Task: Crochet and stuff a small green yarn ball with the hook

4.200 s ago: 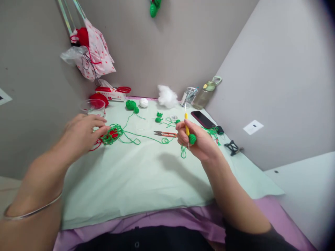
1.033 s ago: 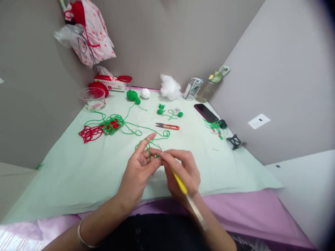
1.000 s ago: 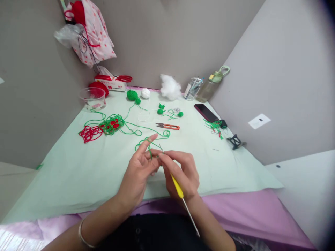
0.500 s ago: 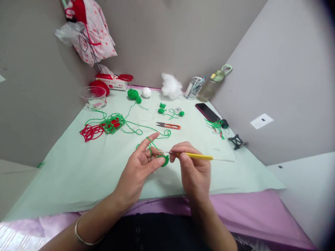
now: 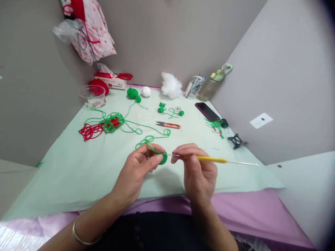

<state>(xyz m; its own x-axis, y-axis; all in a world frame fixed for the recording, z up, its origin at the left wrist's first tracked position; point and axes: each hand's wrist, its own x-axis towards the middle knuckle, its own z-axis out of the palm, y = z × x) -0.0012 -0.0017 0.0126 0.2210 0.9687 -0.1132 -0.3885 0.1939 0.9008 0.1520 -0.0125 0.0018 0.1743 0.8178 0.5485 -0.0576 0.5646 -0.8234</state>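
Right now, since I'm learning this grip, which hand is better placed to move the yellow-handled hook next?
Probably the right hand: it holds the hook, whose shaft reaches the small green piece. The left hand, green yarn across it, is occupied pinching that piece.

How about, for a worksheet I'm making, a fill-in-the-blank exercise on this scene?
1. The left hand pinches a small round piece that is ____ in colour.
2. The right hand holds a hook whose handle is ____.
3. In the picture, the snips lie to the ____ of the phone.
4. The fluff next to the cup is ____ in colour.

Missing words: green; yellow; left; white.
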